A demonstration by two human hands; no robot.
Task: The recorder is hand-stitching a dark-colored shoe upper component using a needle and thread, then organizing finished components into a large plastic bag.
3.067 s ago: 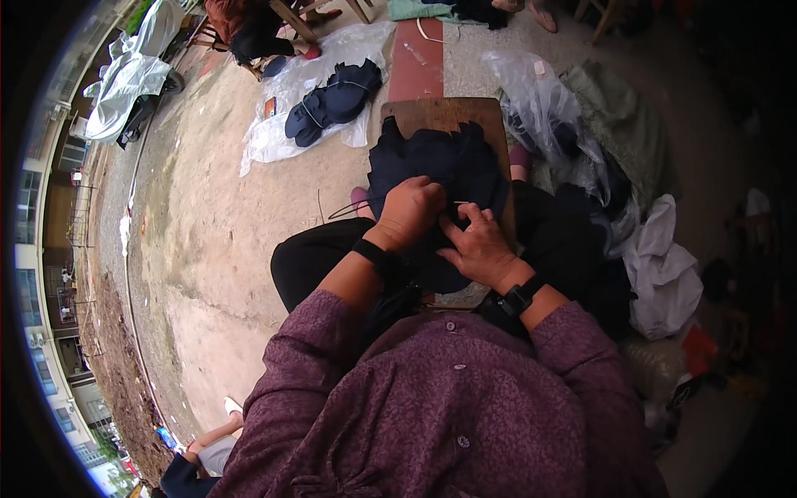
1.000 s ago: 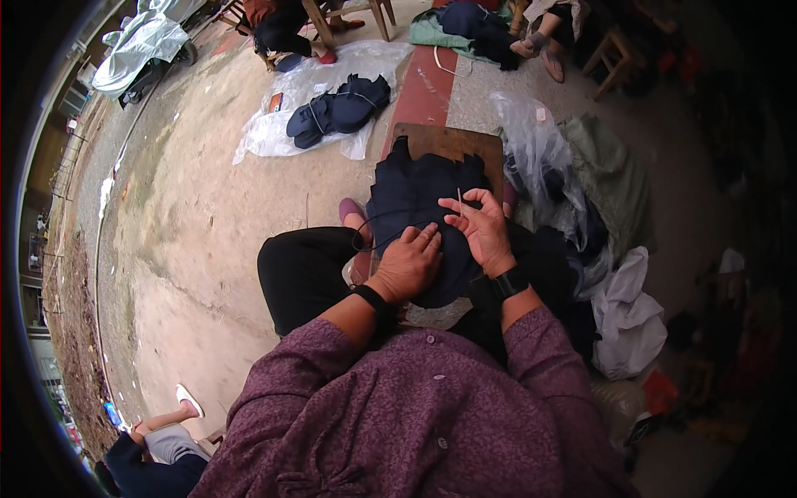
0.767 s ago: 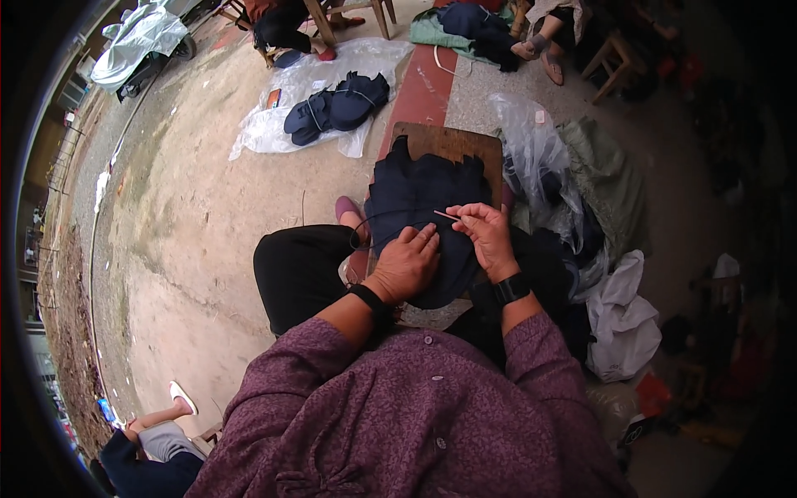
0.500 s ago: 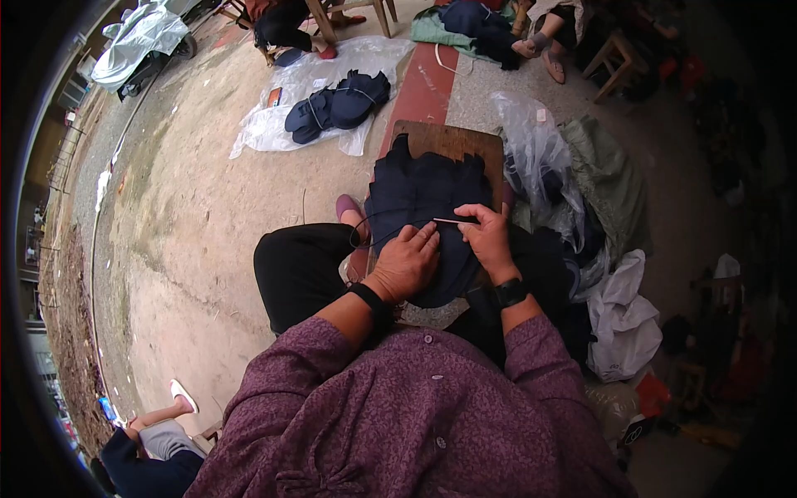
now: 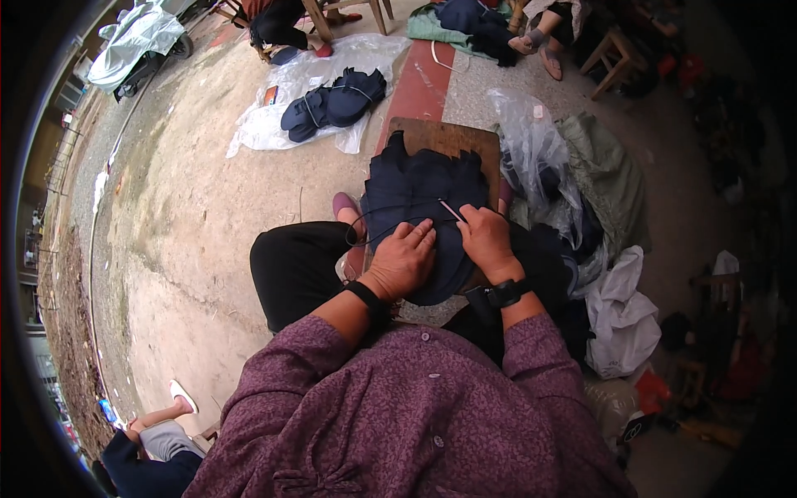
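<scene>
- The left hand [image 5: 404, 259] lies loosely flat, fingers extended, on the navy fabric stack [image 5: 422, 181].
- The right hand [image 5: 486, 236] is closed around a slim pinkish rod [image 5: 452, 211], its tip at the fabric.
- The stack lies on a wooden board [image 5: 448, 138], before the person's lap.
- Beyond, a tied navy bundle [image 5: 347, 101] rests on clear plastic sheeting [image 5: 257, 133].

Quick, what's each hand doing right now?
Left hand: open, resting on the dark blue fabric; any thread under its fingers cannot be told.
Right hand: closed, holding a thin pale stick.
</scene>
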